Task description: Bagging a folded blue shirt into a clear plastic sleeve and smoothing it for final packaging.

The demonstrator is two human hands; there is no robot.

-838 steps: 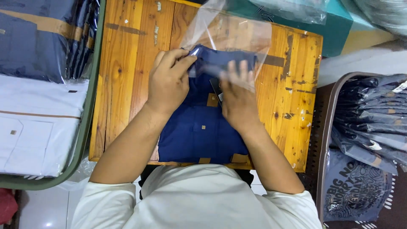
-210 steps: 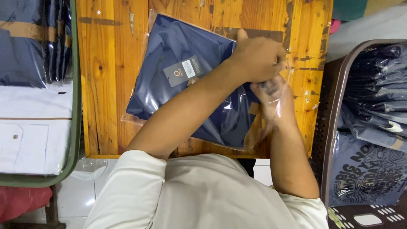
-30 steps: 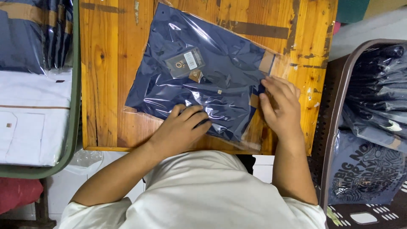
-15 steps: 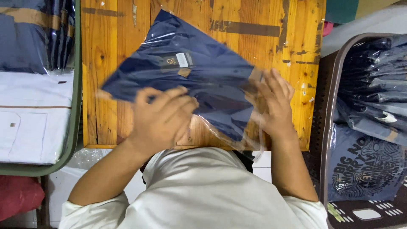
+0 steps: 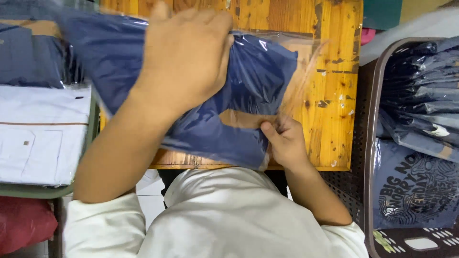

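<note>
Head view: left hand [image 5: 184, 57] grips the bagged navy shirt [image 5: 253, 81]; right hand [image 5: 286, 143] pinches its bag's edge; soft, slippery, likely light.

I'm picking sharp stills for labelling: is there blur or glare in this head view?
Head view: the left hand and the bagged navy garment under it smear with motion blur toward the left edge; the right hand is sharper; white glare streaks the plastic near the top; the wooden table and basket stay crisp.
</note>
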